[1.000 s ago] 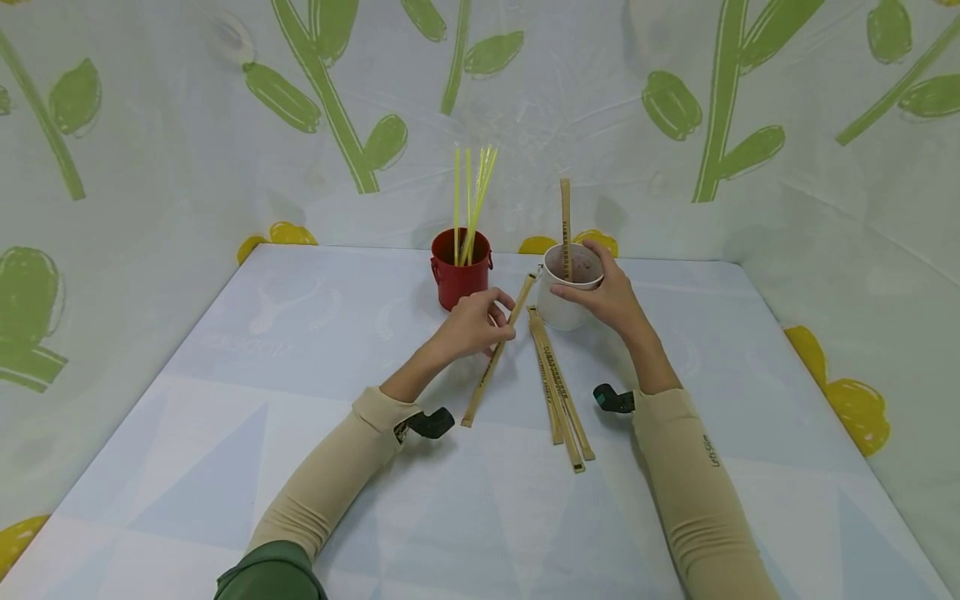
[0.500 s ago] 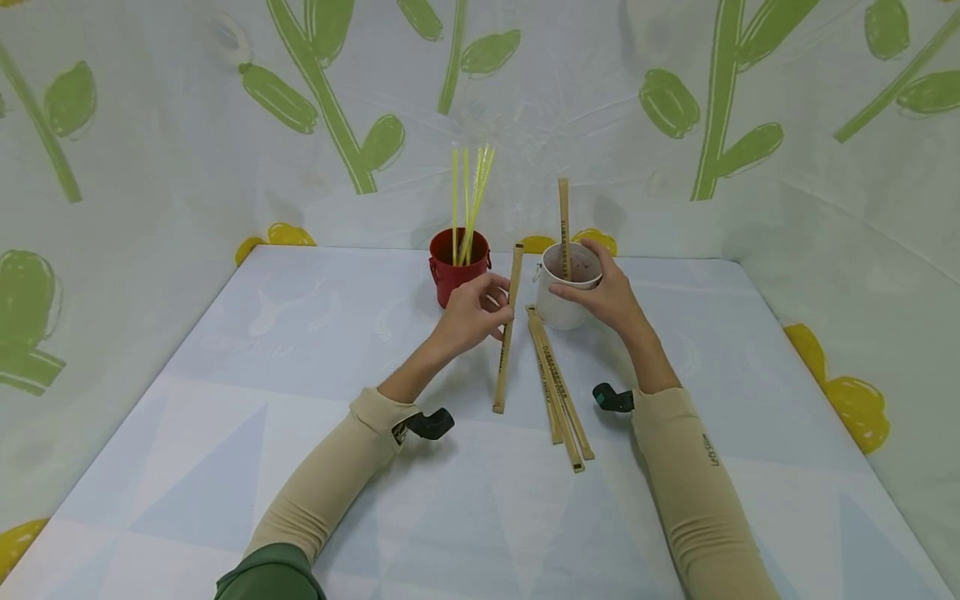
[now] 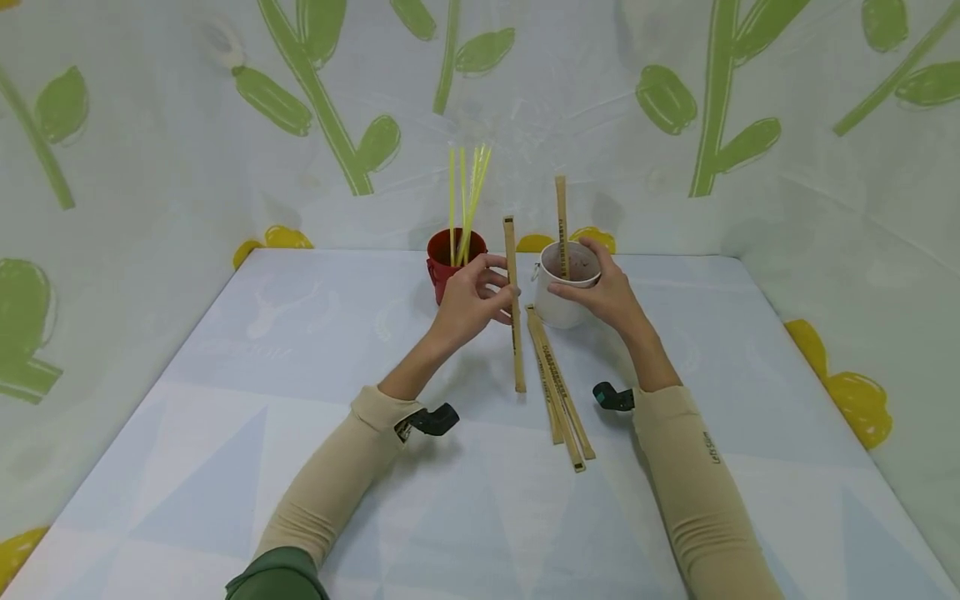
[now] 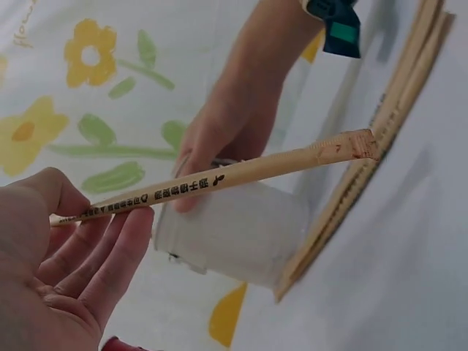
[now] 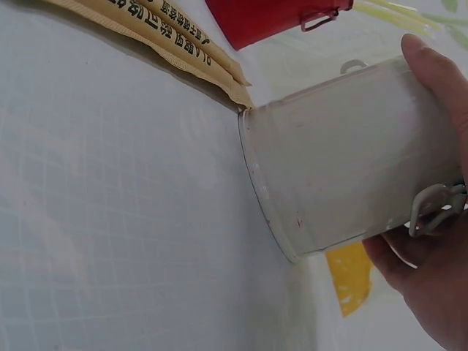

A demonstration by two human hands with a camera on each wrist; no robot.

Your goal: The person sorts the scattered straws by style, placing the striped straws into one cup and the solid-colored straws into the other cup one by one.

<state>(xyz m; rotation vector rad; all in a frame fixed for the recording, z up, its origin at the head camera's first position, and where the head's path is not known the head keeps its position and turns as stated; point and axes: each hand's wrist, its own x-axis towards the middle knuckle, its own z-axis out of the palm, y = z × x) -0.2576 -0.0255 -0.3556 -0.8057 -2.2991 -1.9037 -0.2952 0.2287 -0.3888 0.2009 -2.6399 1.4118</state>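
My left hand (image 3: 474, 298) pinches a brown paper-wrapped straw (image 3: 512, 350) between thumb and fingers, standing nearly upright above the table. In the left wrist view this wrapped straw (image 4: 256, 170) has dark print along it and crosses in front of the pail. With thumb and fingers at the rim, my right hand (image 3: 613, 293) holds a white pail (image 3: 557, 305) standing on the table. One wrapped straw (image 3: 562, 217) stands in that pail, its lower end hidden. Several more wrapped straws (image 3: 557, 379) lie in a loose bundle just in front of the pail.
Left of the white pail is a red pail (image 3: 439, 271), partly behind my left hand, holding several thin yellow sticks (image 3: 462, 200). The pale table (image 3: 300, 333) ends at a back wall (image 3: 555, 108) printed with green plants. A black wrist camera sits on each sleeve.
My left hand has moved up and slightly away from me, turning its wrapped straw from a slant to nearly upright. The right hand and white pail have stayed in place.
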